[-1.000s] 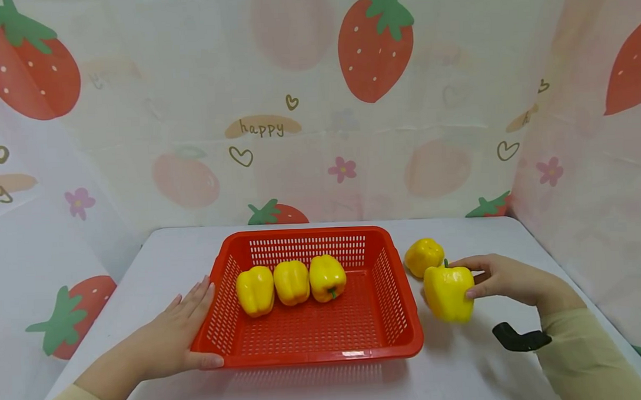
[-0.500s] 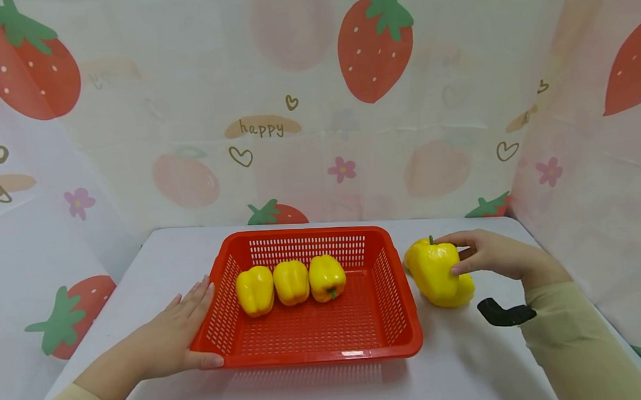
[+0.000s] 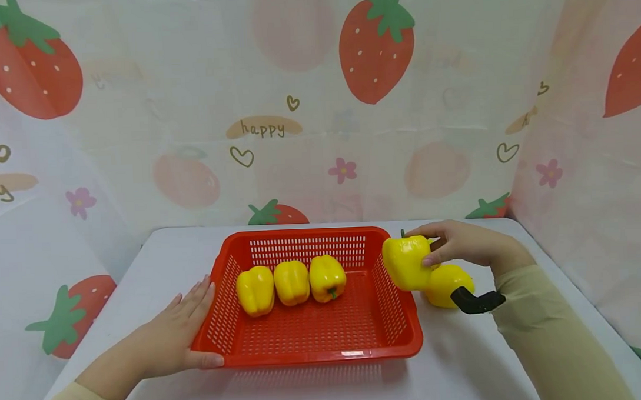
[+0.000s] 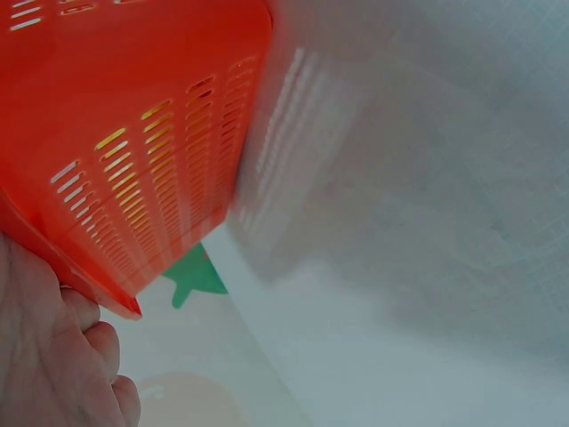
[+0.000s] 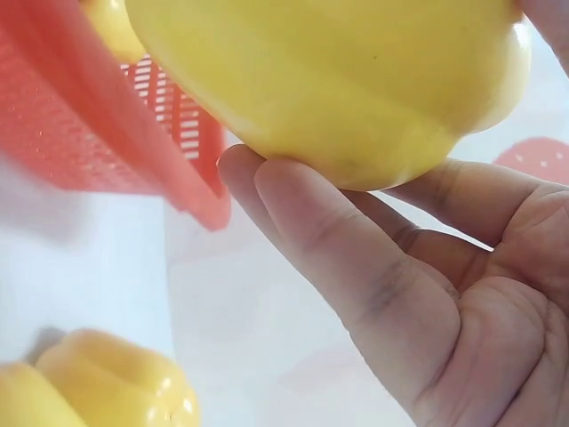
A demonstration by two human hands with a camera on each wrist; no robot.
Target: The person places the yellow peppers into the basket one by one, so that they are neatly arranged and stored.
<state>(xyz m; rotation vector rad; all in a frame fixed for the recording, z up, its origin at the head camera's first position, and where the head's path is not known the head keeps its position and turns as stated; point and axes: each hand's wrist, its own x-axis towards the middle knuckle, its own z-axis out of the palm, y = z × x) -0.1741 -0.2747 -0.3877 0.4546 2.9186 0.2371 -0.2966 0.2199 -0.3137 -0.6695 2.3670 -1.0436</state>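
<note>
My right hand (image 3: 467, 242) pinches a yellow bell pepper (image 3: 404, 262), stem up, over the right rim of a red plastic basket (image 3: 315, 358). In the right wrist view, thumb and fingers hold the pepper (image 5: 338, 89) at its sides. My left hand (image 3: 174, 334) rests against the basket's left side, fingers extended along the rim and thumb at the front corner. Inside the basket, three yellow peppers stand in a row: left (image 3: 255, 292), middle (image 3: 291, 283) and right (image 3: 327, 279).
Right of the basket, another yellow pepper (image 3: 448, 285) lies on the white table (image 3: 359, 387), partly behind the right wrist's black strap piece (image 3: 478, 301). A bit of yellow shows behind the right hand. Strawberry-print cloth (image 3: 377, 162) closes off the back and sides.
My right hand has carried the held pepper leftward and up, from the table beside the basket to over its right rim. The left hand and basket have stayed in place.
</note>
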